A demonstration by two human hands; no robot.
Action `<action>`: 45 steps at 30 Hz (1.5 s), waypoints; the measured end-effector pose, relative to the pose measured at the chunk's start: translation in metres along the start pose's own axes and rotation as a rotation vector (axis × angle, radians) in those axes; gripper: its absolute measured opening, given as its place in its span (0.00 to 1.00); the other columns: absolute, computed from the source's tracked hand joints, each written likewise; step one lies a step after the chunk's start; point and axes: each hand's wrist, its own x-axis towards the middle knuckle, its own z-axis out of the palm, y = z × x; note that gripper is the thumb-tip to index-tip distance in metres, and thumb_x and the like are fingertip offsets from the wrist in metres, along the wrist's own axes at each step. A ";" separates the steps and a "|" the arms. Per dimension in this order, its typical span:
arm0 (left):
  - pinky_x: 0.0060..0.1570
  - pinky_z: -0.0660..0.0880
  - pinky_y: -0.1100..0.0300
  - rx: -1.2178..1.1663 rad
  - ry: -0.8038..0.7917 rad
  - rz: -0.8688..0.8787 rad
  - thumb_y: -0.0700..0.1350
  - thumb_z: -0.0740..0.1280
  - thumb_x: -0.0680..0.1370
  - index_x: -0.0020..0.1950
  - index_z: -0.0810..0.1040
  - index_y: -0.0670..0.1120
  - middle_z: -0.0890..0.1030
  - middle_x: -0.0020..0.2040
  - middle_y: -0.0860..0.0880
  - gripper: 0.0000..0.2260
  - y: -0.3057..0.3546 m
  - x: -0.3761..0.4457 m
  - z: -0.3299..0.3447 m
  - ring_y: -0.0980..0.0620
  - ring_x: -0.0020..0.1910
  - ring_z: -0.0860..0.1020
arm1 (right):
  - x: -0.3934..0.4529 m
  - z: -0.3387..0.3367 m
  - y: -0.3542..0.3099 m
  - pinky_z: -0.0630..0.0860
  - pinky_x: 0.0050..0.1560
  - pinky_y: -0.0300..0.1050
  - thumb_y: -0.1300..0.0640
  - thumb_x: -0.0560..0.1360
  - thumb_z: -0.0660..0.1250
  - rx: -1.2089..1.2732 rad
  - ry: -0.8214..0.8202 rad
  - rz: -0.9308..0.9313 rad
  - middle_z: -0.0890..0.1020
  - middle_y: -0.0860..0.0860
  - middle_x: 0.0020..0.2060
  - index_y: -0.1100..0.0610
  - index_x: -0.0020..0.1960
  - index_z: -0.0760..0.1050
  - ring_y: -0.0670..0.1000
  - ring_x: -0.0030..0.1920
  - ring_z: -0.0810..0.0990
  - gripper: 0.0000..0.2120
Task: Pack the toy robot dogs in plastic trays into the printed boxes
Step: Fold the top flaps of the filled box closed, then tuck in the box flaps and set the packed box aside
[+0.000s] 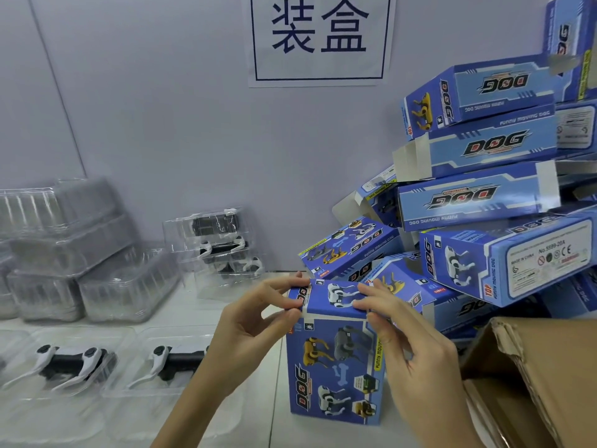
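Printed box [336, 360] under the hands: thin card, blue print with a slight sheen, plain grey-white on the inner flap edge. Heap of boxes [484, 195] at right: same coated card, unprinted flaps dull and pale. Empty trays [80, 253], stacked: clear thin plastic, ribbed, glossy with glare. Toy dogs [69, 363] in trays: hard moulded plastic, white legs shiny, black bodies smooth. Carton [529, 367]: brown corrugated board, matt, torn rough along the edge. Wall sign [319, 37]: white matt paper. Tabletop [274, 425]: white, smooth.
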 end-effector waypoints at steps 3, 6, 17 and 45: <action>0.48 0.83 0.34 0.010 -0.016 0.020 0.49 0.74 0.80 0.52 0.81 0.42 0.81 0.68 0.41 0.11 0.001 -0.001 0.000 0.41 0.77 0.71 | 0.000 0.000 0.001 0.79 0.63 0.51 0.60 0.80 0.65 0.019 0.012 0.012 0.83 0.43 0.63 0.54 0.55 0.83 0.45 0.71 0.77 0.09; 0.53 0.84 0.40 0.026 -0.034 0.042 0.52 0.75 0.78 0.52 0.82 0.44 0.81 0.69 0.42 0.12 0.001 -0.001 0.000 0.40 0.76 0.71 | -0.001 0.001 0.002 0.79 0.62 0.53 0.57 0.80 0.65 0.055 0.014 0.026 0.83 0.43 0.63 0.55 0.54 0.84 0.46 0.71 0.77 0.09; 0.55 0.82 0.46 0.115 -0.007 0.070 0.52 0.75 0.79 0.47 0.80 0.48 0.78 0.71 0.44 0.10 -0.004 -0.001 0.007 0.43 0.73 0.75 | -0.001 -0.001 0.011 0.84 0.55 0.61 0.60 0.74 0.74 0.077 0.008 -0.043 0.85 0.47 0.62 0.57 0.50 0.85 0.48 0.70 0.78 0.06; 0.53 0.76 0.55 -0.401 -0.095 -0.103 0.34 0.79 0.71 0.48 0.70 0.49 0.79 0.65 0.41 0.20 -0.011 -0.003 -0.035 0.45 0.56 0.80 | 0.010 -0.012 0.010 0.82 0.54 0.61 0.22 0.71 0.55 1.223 -0.355 1.460 0.82 0.69 0.61 0.62 0.58 0.85 0.70 0.54 0.85 0.47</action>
